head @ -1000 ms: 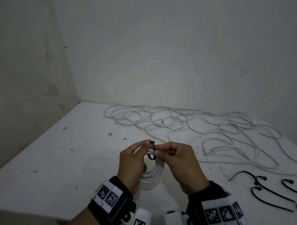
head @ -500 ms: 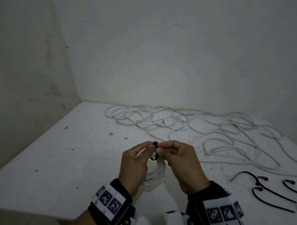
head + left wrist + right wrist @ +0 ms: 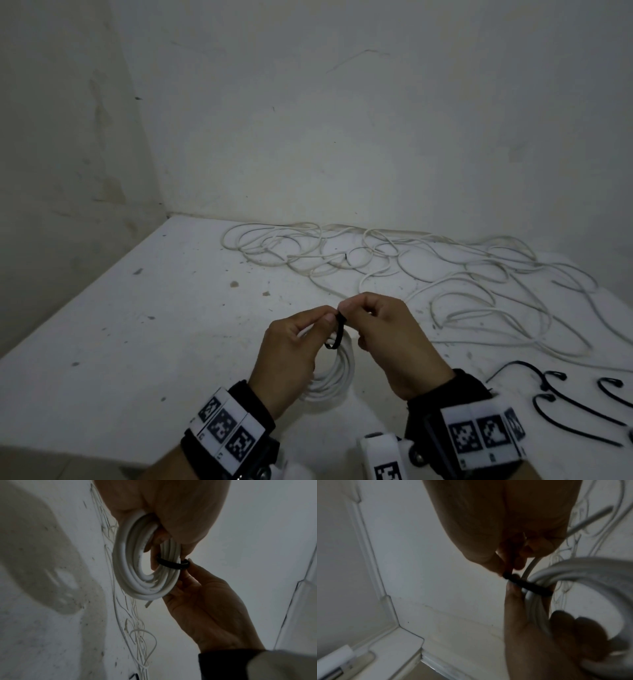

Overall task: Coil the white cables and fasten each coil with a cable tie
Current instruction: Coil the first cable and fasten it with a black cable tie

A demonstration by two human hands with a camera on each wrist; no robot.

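A small white cable coil [image 3: 337, 377] hangs from my left hand [image 3: 327, 318], whose fingers pass through it and hold it above the table [image 3: 137, 342]. A black cable tie [image 3: 337, 332] is looped round the coil's strands. My right hand [image 3: 346, 306] pinches the tie's top end, right against the left thumb. In the left wrist view the tie [image 3: 171, 564] circles the coil [image 3: 137, 574]. In the right wrist view the tie [image 3: 527, 585] runs from my right fingertips across the coil [image 3: 573, 572]. A short cable end [image 3: 148, 603] sticks out below.
A long tangle of loose white cable [image 3: 411, 267] sprawls across the back and right of the table, near the wall. Several spare black cable ties [image 3: 565, 404] lie at the right front. The table's left edge [image 3: 85, 301] runs along the side wall.
Both hands and the coil have drifted slightly to the right. The right hand's pinch has risen, and the tie's loop now shows longer over the coil's strands.
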